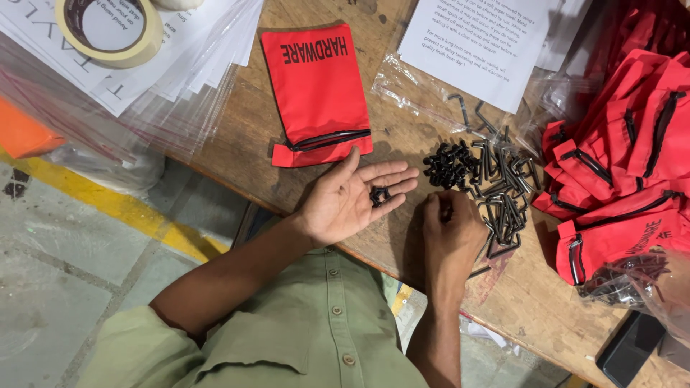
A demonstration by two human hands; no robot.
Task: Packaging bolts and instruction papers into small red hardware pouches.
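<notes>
Left hand [347,202] lying palm-up, open wide, cradling few small black metal screws [379,195] on fingers. Right hand [451,233] curling knuckles-up, pinching at loose pile of black screws [451,164]; pinch contents hidden. Pile lying at 12 o'clock from right hand, 2 o'clock from left palm; right hand nearer.

We hold our left hand [352,197] palm up, flat, cradling small black screws [379,195]. Our right hand [449,230] rests curled on the wooden table [402,237], fingertips touching the pile of black screws and hex keys [481,179]. A red zippered fabric pouch [318,93] lies farther left.
</notes>
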